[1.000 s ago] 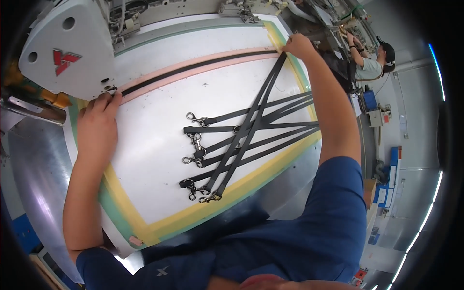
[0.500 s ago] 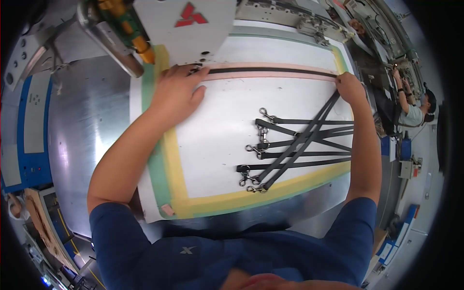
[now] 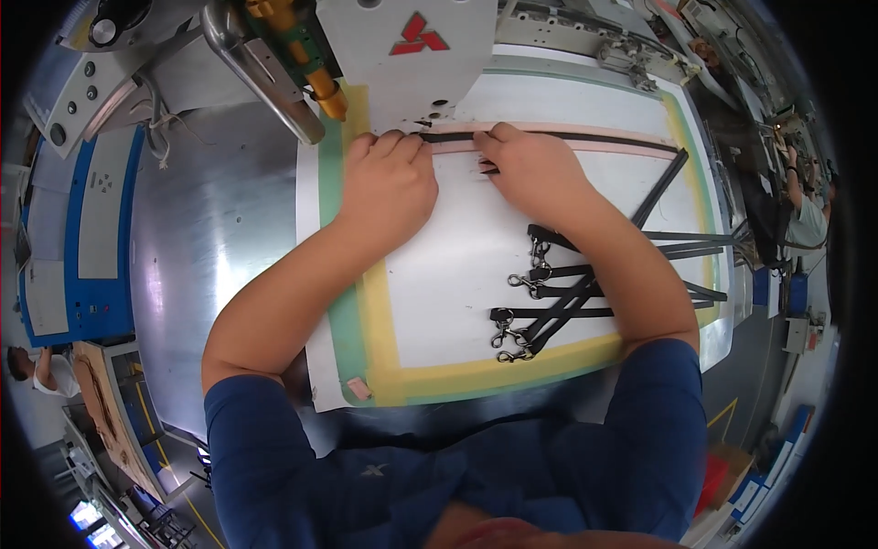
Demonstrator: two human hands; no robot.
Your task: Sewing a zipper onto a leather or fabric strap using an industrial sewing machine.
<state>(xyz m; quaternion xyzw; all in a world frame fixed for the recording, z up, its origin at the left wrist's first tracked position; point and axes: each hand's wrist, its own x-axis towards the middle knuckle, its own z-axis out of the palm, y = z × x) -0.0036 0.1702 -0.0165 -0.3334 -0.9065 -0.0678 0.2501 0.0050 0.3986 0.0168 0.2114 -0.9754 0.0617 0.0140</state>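
Note:
A long black strap lies straight along a pink-edged slot on the white work board. My left hand has its fingers bent and pressed down at the strap's left end, close under the machine head. Beside it, my right hand closes its fingertips on the strap. A small dark thing shows under the right fingers; its kind is unclear. Several black straps with metal swivel hooks lie crossed on the board, partly hidden by my right forearm.
Overhead stands the white machine head, with a bent metal tube and a brass-coloured fitting at its left. Yellow and green tape borders the board. A blue-and-white control box is at far left. Other people work at both sides.
My right hand has let go of the strap's right end and moved left, near my left hand. The left fingers are more bent. The whole view has shifted slightly.

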